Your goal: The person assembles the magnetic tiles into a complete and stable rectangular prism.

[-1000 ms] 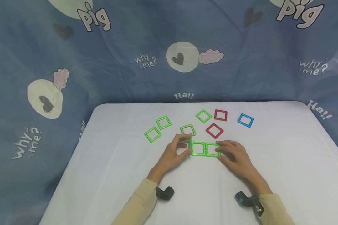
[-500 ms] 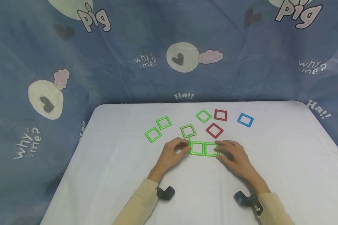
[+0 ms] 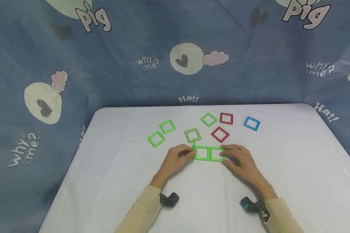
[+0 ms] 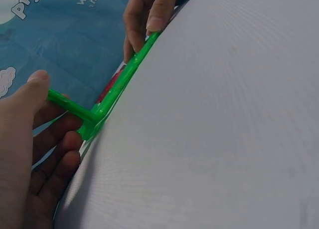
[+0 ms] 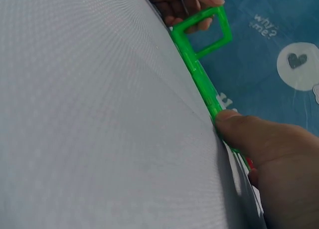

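Two green square frame tiles lie flat and edge to edge on the white table, the left tile (image 3: 202,159) meeting the right tile (image 3: 215,160). A third green frame tile (image 5: 227,27) stands upright at the left end of that row, seen nearly edge-on in the head view. My left hand (image 3: 176,160) pinches this upright tile between thumb and fingers. At the other end, my right hand (image 3: 242,161) grips the right tile's outer edge, thumb in front and fingers behind. In the left wrist view, the upright tile's foot touches the flat row.
Behind the row lie loose green tiles (image 3: 187,137), two red tiles (image 3: 225,138) and a blue tile (image 3: 250,127). Two more green tiles (image 3: 160,143) lie to the left. The white table (image 3: 210,200) ends at a blue printed cloth (image 3: 128,84).
My left hand's fingers have come down and closed in on the upright tile, lower than a second ago. The right hand keeps its grip. The view has shifted slightly.
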The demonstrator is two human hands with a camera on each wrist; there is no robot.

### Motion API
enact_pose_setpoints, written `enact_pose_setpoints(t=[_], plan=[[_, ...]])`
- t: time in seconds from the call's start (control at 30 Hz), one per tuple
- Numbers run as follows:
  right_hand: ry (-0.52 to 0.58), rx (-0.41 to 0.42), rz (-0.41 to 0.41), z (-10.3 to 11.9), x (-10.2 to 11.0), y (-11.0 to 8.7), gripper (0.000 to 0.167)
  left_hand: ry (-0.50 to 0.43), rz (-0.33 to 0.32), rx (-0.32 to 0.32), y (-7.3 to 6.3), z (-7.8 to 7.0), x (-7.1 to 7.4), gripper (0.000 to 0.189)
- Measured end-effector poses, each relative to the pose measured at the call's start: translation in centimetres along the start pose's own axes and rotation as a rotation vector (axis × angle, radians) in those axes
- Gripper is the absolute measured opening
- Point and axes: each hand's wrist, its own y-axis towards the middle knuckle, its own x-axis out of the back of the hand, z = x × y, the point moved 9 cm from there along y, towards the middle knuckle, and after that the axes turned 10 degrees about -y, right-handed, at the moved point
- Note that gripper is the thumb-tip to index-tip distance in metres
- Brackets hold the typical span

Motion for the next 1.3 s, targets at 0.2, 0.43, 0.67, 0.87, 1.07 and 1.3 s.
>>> enact_pose_setpoints(t=[0.2, 0.43, 0.67, 0.87, 1.07, 1.3], plan=[[0.081, -0.033, -0.012, -0.3, 0.2, 0.1, 0.025, 0.026, 0.022, -0.003, 0.0, -0.1, -0.2, 0.02], [0.174, -0.074, -0.099, -1.0, 1.2, -0.2, 0.011, 0.017, 0.044, -0.019, -0.1, -0.1, -0.6, 0.02], [0.182, -0.149, -0.17, -2.1, 2.3, -0.3, 0.014, 0.016, 0.042, -0.008, -0.3, 0.0, -0.5, 0.02], [0.188, -0.228, -0.194, -3.9, 2.9, 0.1, 0.005, 0.012, 0.039, -0.021, -0.1, -0.2, -0.3, 0.02], [0.125, -0.311, -0.204, -5.9, 3.4, 0.5, 0.009, 0.002, 0.038, -0.034, -0.2, -0.2, -0.2, 0.019], [0.074, -0.363, -0.192, -8.2, 4.3, 1.0, 0.023, 0.0, 0.048, -0.041, -0.2, -0.2, -0.2, 0.022]])
